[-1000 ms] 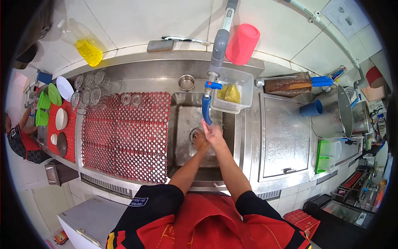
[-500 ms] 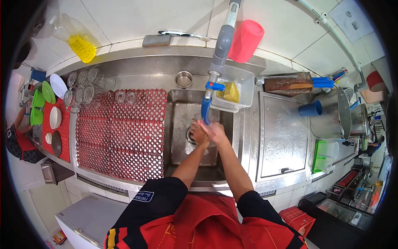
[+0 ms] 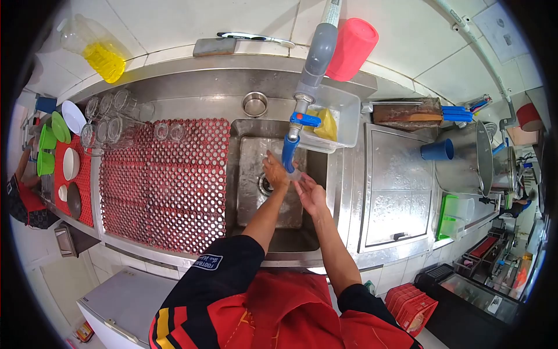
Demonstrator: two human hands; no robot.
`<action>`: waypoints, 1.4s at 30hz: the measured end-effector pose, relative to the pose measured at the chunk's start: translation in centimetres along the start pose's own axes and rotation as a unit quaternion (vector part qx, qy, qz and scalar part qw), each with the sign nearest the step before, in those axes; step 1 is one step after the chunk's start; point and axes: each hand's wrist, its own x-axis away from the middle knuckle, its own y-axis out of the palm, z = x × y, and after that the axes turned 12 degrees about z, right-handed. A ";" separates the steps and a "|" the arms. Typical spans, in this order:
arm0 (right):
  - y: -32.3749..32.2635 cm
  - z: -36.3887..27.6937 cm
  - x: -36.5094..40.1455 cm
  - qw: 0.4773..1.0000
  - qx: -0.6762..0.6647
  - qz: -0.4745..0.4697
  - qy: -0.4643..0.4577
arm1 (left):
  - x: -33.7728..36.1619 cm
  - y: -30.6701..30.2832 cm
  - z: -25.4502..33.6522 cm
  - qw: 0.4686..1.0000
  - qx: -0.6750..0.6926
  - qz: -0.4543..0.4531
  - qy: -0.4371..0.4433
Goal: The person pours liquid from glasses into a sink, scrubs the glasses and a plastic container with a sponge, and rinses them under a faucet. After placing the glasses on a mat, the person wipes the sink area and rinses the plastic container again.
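Over the metal sink (image 3: 247, 215), my left hand (image 3: 275, 173) is just left of the blue spout (image 3: 289, 154). Its fingers are stretched out, and nothing is in it. On the spout's other side my right hand (image 3: 312, 196) is turned palm up, fingers extended towards the spout mouth and holding nothing. What looks like clear water (image 3: 295, 174) comes from the spout and reaches the right fingertips. Above the spout sits a blue tap handle (image 3: 305, 120). Part of the round drain (image 3: 264, 186) shows beside my left wrist.
Left of the sink lies a red perforated mat (image 3: 163, 186) with upturned glasses (image 3: 116, 129) at its back. A plastic tub (image 3: 349, 113) holding something yellow, a pink cup (image 3: 352, 49) and a steel bowl (image 3: 254, 104) stand behind. Another person (image 3: 26, 200) is at far left.
My hands were together under the spout and are now apart. The left one has shifted slightly left and up, the right one to the right and down. The view has shifted a little.
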 end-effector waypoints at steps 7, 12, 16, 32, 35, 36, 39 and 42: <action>-0.4 2.7 -3.2 0.959 0.220 0.100 -0.149 | -0.1 -7.0 -2.8 0.826 0.351 -0.288 -0.335; -1.4 1.5 -2.6 0.706 0.620 0.061 -0.338 | 1.1 -13.0 -4.7 0.679 0.414 -0.400 -0.455; -2.6 1.8 -3.8 0.922 0.385 -0.026 -0.005 | 1.5 -10.6 -6.4 0.651 0.503 -0.375 -0.427; -4.5 5.1 -3.3 0.768 0.545 0.000 -0.338 | 3.8 -10.0 3.9 0.991 -0.022 -0.129 -0.040; -7.3 6.1 -4.2 0.842 0.457 -0.042 -0.283 | 4.6 -11.3 4.5 0.989 -0.056 -0.132 -0.037; -7.6 5.4 -3.3 0.875 0.426 -0.052 -0.223 | 4.5 -11.3 3.7 0.985 -0.063 -0.160 -0.033; -6.7 4.4 -1.4 0.924 0.363 -0.018 -0.119 | 3.8 -12.2 2.9 0.968 -0.086 -0.235 0.012; -5.4 3.7 0.4 0.946 0.316 0.036 -0.058 | 4.4 -13.9 2.4 0.966 -0.032 -0.247 0.066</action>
